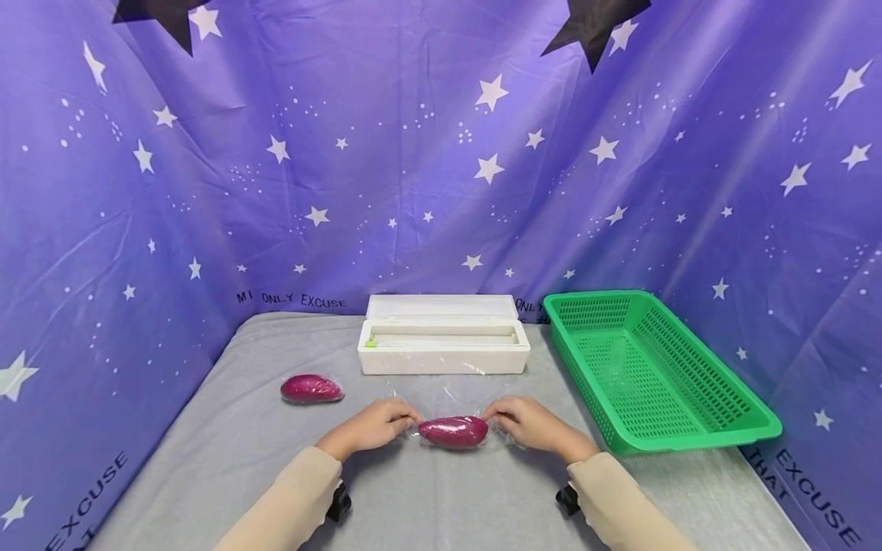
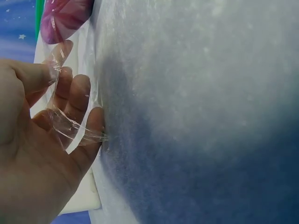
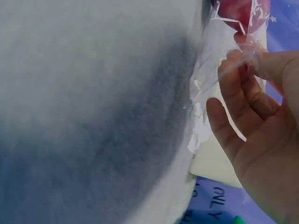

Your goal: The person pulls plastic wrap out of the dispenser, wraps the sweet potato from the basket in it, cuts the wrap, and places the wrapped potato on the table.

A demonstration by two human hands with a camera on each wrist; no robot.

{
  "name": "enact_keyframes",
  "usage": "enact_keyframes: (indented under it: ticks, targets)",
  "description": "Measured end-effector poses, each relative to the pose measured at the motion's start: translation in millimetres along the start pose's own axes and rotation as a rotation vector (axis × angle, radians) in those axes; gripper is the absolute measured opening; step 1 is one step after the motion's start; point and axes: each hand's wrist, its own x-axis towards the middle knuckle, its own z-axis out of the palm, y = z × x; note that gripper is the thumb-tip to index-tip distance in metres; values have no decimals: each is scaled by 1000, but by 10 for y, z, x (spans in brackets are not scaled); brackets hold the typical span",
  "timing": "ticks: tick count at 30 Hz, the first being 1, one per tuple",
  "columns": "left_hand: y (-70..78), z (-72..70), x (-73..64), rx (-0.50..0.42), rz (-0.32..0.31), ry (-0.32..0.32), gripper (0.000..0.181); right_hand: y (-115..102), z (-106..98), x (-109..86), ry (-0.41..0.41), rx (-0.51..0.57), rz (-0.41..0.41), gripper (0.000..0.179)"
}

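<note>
A purple-red, elongated vegetable (image 1: pixel 453 432) lies between the two hands, wrapped in clear plastic film; its exact kind cannot be told. At its left end the left hand (image 1: pixel 377 423) pinches the gathered film (image 2: pixel 70 123) between thumb and index finger. The right hand (image 1: pixel 532 423) pinches the film (image 3: pixel 233 60) at the opposite end the same way. In both wrist views the other fingers are loosely bent, with loose film trailing past them. Farther left, a second purple-red vegetable (image 1: pixel 311 389) in shiny film rests on the grey cloth.
Behind the hands stands a white film dispenser box (image 1: pixel 444 361) with its lid raised and a small green piece at its left. A green perforated basket (image 1: pixel 689 444) occupies the right side. Grey cloth (image 1: pixel 207 474) covers the table, and a purple starry curtain (image 1: pixel 413 191) hangs around it.
</note>
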Motion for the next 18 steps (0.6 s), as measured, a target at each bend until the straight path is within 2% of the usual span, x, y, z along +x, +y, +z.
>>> enact_keyframes:
  ticks: [4,7,13,16,18]
  targets:
    - [-24,1,22,-26,-14,-3,21,69,29,14,-43,142,79,17]
    - [-25,-2,29,-79,-40,-16,22,101,54,10,-62,218,135,16]
    - [-54,-80,17,-194,-118,-33,26,97,70,1,-55,258,163,15]
    - [-69,-129,8,-211,-141,-24,31,61,61,3,-53,256,177,16]
    - [-47,-149,8,-199,-142,8,33,21,49,2,-55,244,186,16]
